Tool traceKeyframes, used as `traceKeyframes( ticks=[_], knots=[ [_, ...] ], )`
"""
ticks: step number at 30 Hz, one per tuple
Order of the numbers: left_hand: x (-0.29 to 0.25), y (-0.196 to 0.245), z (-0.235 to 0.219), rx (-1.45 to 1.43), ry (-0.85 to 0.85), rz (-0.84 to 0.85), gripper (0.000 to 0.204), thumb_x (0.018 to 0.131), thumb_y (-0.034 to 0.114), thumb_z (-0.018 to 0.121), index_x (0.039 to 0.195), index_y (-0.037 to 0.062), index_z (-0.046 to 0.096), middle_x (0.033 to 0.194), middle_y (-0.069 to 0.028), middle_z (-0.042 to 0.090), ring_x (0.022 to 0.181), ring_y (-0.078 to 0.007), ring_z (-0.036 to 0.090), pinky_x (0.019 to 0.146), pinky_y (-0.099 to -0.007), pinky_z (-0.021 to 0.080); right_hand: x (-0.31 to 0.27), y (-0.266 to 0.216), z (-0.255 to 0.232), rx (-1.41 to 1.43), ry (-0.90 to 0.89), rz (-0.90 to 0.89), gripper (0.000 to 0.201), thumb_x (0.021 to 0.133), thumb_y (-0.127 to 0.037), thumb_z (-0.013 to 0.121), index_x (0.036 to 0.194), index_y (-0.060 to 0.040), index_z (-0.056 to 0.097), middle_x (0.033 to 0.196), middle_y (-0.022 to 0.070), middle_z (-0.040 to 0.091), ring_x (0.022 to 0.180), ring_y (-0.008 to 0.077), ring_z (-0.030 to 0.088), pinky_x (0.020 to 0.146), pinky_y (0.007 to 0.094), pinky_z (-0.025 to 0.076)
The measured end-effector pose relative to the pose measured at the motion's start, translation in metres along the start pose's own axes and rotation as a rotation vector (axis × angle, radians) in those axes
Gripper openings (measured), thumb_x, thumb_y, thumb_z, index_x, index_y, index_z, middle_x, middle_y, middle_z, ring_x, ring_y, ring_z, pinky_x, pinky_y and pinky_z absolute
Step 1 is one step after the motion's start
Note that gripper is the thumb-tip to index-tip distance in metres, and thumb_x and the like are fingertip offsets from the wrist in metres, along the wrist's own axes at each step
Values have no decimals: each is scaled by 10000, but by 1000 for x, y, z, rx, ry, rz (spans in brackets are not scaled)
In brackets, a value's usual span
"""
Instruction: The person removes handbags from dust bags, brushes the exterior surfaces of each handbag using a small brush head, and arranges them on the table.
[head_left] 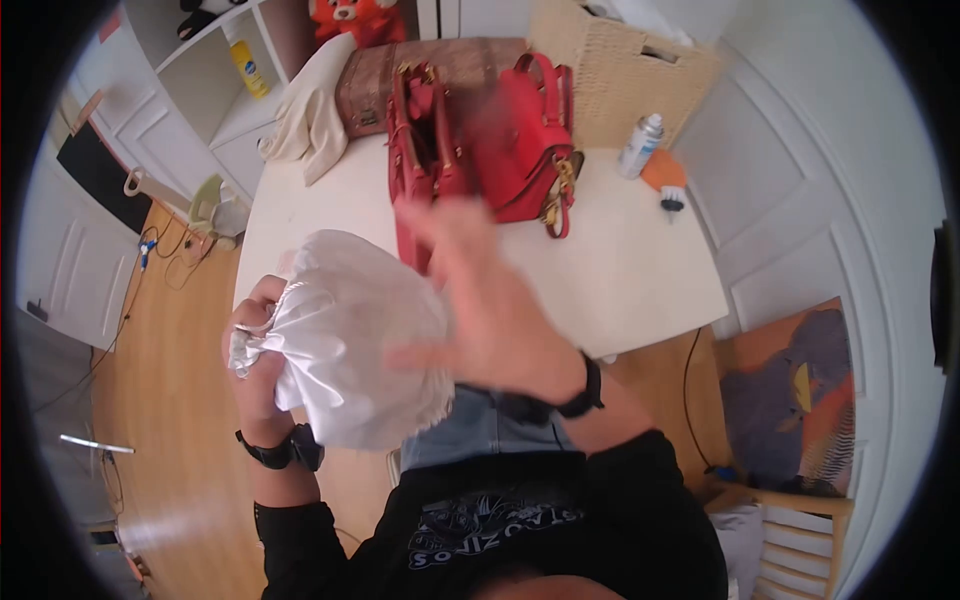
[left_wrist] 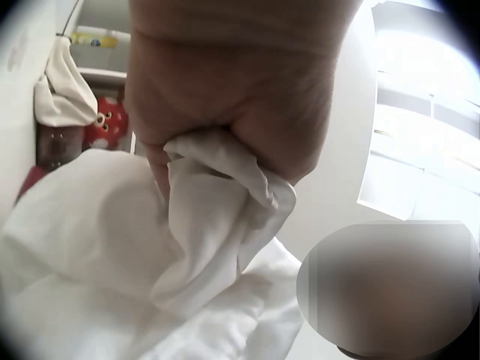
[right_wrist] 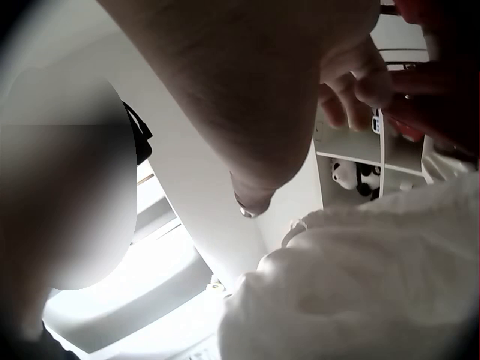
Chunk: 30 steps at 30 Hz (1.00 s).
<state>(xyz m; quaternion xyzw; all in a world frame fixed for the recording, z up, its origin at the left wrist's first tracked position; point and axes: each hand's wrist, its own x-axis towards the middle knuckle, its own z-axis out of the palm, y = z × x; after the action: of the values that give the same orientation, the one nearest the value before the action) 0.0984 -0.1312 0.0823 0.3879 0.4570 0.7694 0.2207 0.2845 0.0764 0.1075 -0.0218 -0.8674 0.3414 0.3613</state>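
A puffed-out white satin drawstring bag (head_left: 360, 340) is held up in front of the body, near the table's front edge. My left hand (head_left: 262, 390) grips its gathered neck, where a twisted white cord shows. In the left wrist view, bunched white cloth (left_wrist: 210, 210) comes out from under that hand. My right hand (head_left: 490, 310), blurred, is at the bag's right side with fingers and thumb spread and nothing in its grasp. The right wrist view shows its fingers (right_wrist: 345, 105) apart, above the white cloth.
Two red handbags (head_left: 420, 150) (head_left: 530, 150) stand on the white table (head_left: 620, 290) beyond my hands. Behind them are a brown case (head_left: 360, 85) and a woven basket (head_left: 620, 70). Cream cloth (head_left: 310, 120) lies at the back left, a spray can (head_left: 640, 145) and brush (head_left: 668, 185) at the right.
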Motion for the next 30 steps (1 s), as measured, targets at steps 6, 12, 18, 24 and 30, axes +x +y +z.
traceKeyframes(
  ticks=[6, 12, 18, 24, 30],
  knots=[
    [39, -14, 71, 332, -284, 226, 313, 839, 219, 777, 1007, 40, 583, 1217, -151, 634, 1103, -287, 592, 1007, -415, 467, -31, 2, 7, 625, -50, 254, 735, 876, -88, 807, 1512, -56, 440, 1337, 213, 604, 1335, 306, 603, 1052, 448, 519],
    [107, -19, 49, 471, -58, 463, 201, 959, 178, 677, 1076, 17, 645, 1113, -97, 636, 1044, -215, 589, 964, -364, 459, 38, 16, -125, 312, 311, 300, 340, 1117, -345, 597, 1305, -64, 636, 1254, 61, 665, 1185, 173, 649, 1035, 335, 527],
    [192, -136, -72, 624, 197, -67, 176, 1013, 165, 587, 1042, 29, 695, 846, -24, 670, 838, -140, 635, 824, -309, 511, 238, 106, -344, -457, 1016, -280, 383, 956, -115, 682, 1302, 50, 658, 1123, 163, 771, 1065, 285, 731, 922, 374, 562],
    [165, -194, -72, 966, 33, -162, 193, 909, 163, 666, 982, 5, 748, 849, -183, 756, 805, -297, 737, 780, -397, 574, 250, 320, -369, -1122, -203, 605, 731, 972, -554, 620, 1436, 11, 630, 1347, 303, 699, 1268, 416, 665, 1092, 444, 488],
    [168, -175, -72, 824, -19, -346, 215, 906, 178, 673, 970, 1, 778, 841, -142, 766, 787, -234, 723, 769, -373, 571, 235, 322, -328, -745, -47, 987, 778, 1029, -722, 456, 1483, -118, 639, 1580, 291, 521, 1473, 457, 476, 1193, 545, 363]
  ],
)
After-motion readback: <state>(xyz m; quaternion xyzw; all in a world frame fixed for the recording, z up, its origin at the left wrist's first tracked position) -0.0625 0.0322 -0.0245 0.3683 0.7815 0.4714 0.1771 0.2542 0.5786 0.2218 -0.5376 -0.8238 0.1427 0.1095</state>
